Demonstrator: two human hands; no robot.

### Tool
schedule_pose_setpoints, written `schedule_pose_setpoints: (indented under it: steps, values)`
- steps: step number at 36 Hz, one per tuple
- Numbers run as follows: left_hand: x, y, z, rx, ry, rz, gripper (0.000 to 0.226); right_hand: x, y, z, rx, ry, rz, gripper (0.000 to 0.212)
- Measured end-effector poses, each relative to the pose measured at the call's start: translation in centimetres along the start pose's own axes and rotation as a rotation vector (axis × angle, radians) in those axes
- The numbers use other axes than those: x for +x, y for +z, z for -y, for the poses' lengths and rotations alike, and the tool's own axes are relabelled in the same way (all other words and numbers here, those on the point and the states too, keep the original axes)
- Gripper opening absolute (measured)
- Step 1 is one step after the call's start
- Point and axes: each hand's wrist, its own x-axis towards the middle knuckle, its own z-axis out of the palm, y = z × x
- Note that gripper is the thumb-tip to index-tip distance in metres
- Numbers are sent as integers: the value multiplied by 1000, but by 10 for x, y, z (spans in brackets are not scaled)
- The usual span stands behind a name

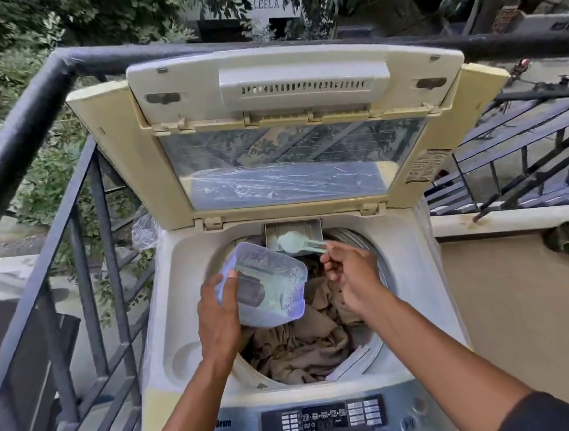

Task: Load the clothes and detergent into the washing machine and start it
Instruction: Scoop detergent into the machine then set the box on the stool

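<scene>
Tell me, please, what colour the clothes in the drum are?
Tan-brown clothes, shown best in the head view.

A black railing (12,143) runs along the left and far side, with green trees (2,30) and a building (271,6) far behind.

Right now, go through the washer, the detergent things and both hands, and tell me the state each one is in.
Washing machine lid: open, folded upright.
Drum: loaded with brown clothes.
Detergent drawer: open, scoop held over it.
Scoop: heaped with powder.
Detergent container: lid off, tilted, some powder inside.
Left hand: grips the container.
Right hand: pinches the scoop handle.
Control panel: display unreadable.
</scene>
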Motion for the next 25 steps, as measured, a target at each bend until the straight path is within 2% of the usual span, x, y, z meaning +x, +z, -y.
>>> schedule_pose_setpoints:
  steps: [4,7,12,17,22,25]
  values:
    - [2,0,3,-2,5,-2,89,16,7,0,-66,-69,-67,15]
    - [1,1,3,6,-6,2,85,25,14,-1,-168,-115,-108,14]
    - [1,0,4,28,12,11,80,31,31,-2,-316,-207,-122,20]
    - [-2,1,7,36,21,19,83,35,40,-9,-466,-374,-119,13]
    - [-5,1,7,18,16,20,84,33,34,-10,-565,-477,-125,35]
    - [-7,2,5,22,24,22,81,33,27,-7,-588,-503,-151,32]
